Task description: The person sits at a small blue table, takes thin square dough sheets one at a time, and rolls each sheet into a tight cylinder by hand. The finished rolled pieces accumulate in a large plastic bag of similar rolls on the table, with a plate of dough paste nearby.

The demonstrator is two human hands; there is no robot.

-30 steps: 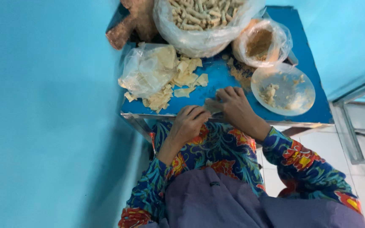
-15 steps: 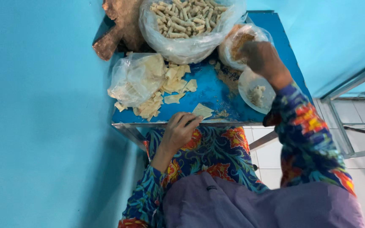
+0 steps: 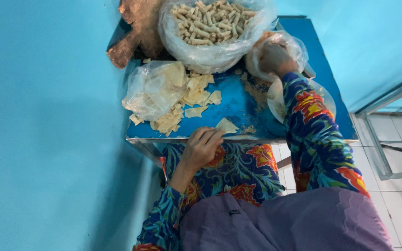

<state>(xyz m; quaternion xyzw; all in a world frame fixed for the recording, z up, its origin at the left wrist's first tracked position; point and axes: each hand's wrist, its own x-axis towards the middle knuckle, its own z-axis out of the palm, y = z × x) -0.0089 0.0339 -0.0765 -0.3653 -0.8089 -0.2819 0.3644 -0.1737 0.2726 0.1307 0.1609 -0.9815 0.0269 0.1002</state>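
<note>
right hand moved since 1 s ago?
Yes. The right hand has gone from the near edge of the blue table, beside the left hand, up to the far side, into the small plastic bag of brown filling.

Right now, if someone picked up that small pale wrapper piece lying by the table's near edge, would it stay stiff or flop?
The wrapper piece looks very thin and flat, so it would probably flop and weigh next to nothing. Its edges look ragged, so it may tear easily. The left hand rests beside it on the blue table.
</note>
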